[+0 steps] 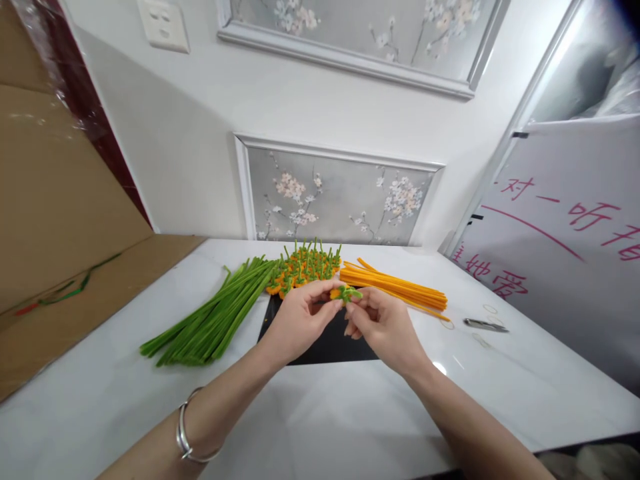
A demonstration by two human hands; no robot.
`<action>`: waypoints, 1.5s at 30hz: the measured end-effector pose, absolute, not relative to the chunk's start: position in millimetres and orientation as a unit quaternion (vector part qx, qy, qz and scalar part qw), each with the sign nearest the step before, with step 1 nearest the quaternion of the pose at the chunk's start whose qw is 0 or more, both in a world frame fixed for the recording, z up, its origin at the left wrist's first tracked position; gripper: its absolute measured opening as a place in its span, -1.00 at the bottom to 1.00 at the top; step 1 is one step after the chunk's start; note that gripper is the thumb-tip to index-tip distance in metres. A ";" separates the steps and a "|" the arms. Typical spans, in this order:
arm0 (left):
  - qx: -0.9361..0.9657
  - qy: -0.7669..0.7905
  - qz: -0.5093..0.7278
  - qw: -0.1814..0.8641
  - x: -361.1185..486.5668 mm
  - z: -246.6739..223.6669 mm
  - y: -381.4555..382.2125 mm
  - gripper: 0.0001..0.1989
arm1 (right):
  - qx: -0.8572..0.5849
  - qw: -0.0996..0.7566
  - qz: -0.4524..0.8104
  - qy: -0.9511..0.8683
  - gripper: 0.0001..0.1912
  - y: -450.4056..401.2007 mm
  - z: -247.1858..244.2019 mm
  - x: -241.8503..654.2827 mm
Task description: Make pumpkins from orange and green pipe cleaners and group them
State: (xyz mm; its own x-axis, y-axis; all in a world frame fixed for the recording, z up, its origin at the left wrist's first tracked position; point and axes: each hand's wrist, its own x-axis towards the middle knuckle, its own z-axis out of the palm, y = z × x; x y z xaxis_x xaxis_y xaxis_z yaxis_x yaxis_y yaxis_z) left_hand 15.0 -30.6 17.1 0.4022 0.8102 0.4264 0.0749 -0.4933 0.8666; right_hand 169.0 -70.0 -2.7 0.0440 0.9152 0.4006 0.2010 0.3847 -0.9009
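Note:
Between my two hands is a small orange and green pipe-cleaner flower [345,293]. My left hand [305,317] pinches its orange side with thumb and fingers. At its green side, the fingertips of my right hand [383,323] are closed on it. Just beyond lies a cluster of similar orange and green pipe-cleaner flowers [305,267], short green stems pointing up. To the left is a fanned bundle of green pipe cleaners [215,317]. A bundle of orange pipe cleaners [400,288] lies to the right. Under my hands is a black mat [320,350], partly hidden.
Nail clippers [486,325] and a few thin rubber bands [481,341] lie on the white marbled table [320,420] at the right. Cardboard [65,200] stands along the left side. A white sheet with red writing [560,247] hangs at the right. A framed floral wall panel [340,193] is behind the table.

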 end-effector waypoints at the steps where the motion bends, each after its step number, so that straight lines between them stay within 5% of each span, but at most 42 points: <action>1: 0.732 0.302 0.456 0.406 15.1 17.1 -30.7 -0.73 | -0.457 0.557 0.314 -0.618 -0.87 -69.9 -3.0 170.0; 9: 0.739 0.320 0.403 0.435 12.6 19.3 -26.9 -0.78 | -0.488 0.466 0.042 -0.737 -0.92 -69.3 -4.6 178.9; 15: 0.818 0.307 0.370 0.316 7.5 16.4 -23.6 -0.67 | -0.475 0.449 0.222 -0.724 -0.91 -68.3 3.2 197.4; 21: 0.864 0.287 0.340 0.238 7.9 13.9 -24.8 -0.59 | -0.464 0.496 0.184 -0.710 -0.91 -66.5 3.1 194.3; 30: 0.730 0.287 0.397 0.478 16.0 9.9 -25.1 -0.81 | -0.472 0.454 0.138 -0.743 -0.87 -65.6 -0.6 190.2; 40: 0.741 0.313 0.308 0.509 12.3 -4.7 -6.6 -0.91 | -0.502 0.249 -0.131 -0.818 -0.74 -52.0 -19.2 190.7; 45: 0.741 0.331 0.288 0.508 10.7 -3.0 -5.5 -0.93 | -0.486 0.221 -0.138 -0.834 -0.76 -46.2 -20.0 190.0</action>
